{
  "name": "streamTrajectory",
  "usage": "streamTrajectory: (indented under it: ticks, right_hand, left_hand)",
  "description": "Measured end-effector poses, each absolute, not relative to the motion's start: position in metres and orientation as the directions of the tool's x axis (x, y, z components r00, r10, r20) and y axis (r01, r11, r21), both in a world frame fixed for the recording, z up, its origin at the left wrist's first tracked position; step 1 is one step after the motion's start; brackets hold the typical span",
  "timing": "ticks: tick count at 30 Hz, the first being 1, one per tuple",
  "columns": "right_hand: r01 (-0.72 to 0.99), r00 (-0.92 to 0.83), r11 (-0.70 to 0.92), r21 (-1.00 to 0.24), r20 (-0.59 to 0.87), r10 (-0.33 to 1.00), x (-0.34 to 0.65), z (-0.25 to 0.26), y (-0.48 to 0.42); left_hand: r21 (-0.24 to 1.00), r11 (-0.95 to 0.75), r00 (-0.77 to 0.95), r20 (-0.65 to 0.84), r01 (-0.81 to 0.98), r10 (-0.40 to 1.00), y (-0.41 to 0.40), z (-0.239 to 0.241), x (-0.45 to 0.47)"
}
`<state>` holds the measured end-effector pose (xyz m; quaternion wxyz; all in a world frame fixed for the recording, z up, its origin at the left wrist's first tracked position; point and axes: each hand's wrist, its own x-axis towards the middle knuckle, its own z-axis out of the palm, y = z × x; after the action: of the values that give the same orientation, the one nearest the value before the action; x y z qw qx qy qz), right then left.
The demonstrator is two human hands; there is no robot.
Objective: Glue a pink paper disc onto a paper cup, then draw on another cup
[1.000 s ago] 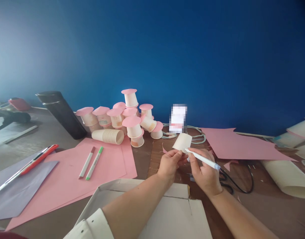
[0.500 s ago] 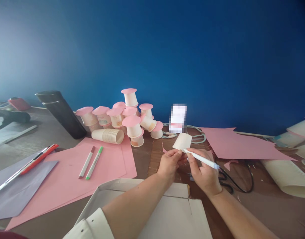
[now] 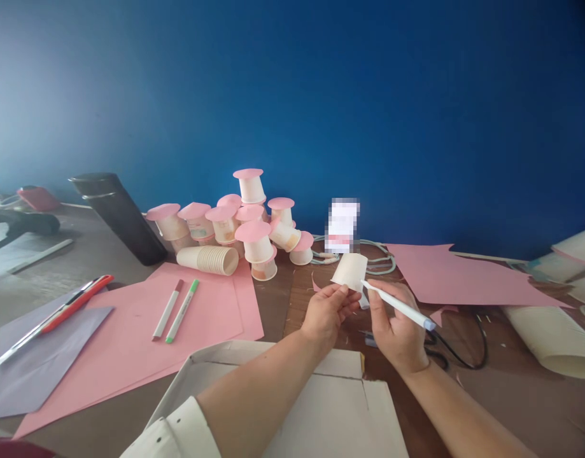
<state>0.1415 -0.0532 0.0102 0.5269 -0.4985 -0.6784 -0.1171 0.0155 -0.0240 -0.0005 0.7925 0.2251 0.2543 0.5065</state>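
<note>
My left hand [image 3: 326,313] is closed on a small white paper cup [image 3: 351,271], holding it up above the brown table. My right hand [image 3: 395,327] grips a white pen with a blue end [image 3: 398,306]; its tip touches the cup's lower right side. Behind them stands a heap of upturned paper cups with pink paper discs [image 3: 247,219] on top. A stack of plain cups [image 3: 209,259] lies on its side beside the heap.
Pink paper sheets [image 3: 144,331] carry two markers [image 3: 174,310]. A red-handled cutter [image 3: 58,313] rests on grey paper. A black flask [image 3: 118,216] stands at the left. An open cardboard box [image 3: 321,401] is near me. Another pink sheet [image 3: 459,277], cables and rolled paper [image 3: 545,331] lie right.
The pen has shifted slightly to the right and tilted, its tip staying on the cup. The cup and my left hand have barely moved.
</note>
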Motion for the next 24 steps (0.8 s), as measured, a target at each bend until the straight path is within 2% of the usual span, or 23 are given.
streamTrajectory:
  ticks: [24]
  right_hand:
    - [0.804,-0.013,0.496,-0.329,0.823,0.567,0.1406,0.0081,-0.0532]
  left_hand:
    - [0.685,0.342,0.354,-0.129,-0.643,0.926,-0.0254,0.0009,0.0173]
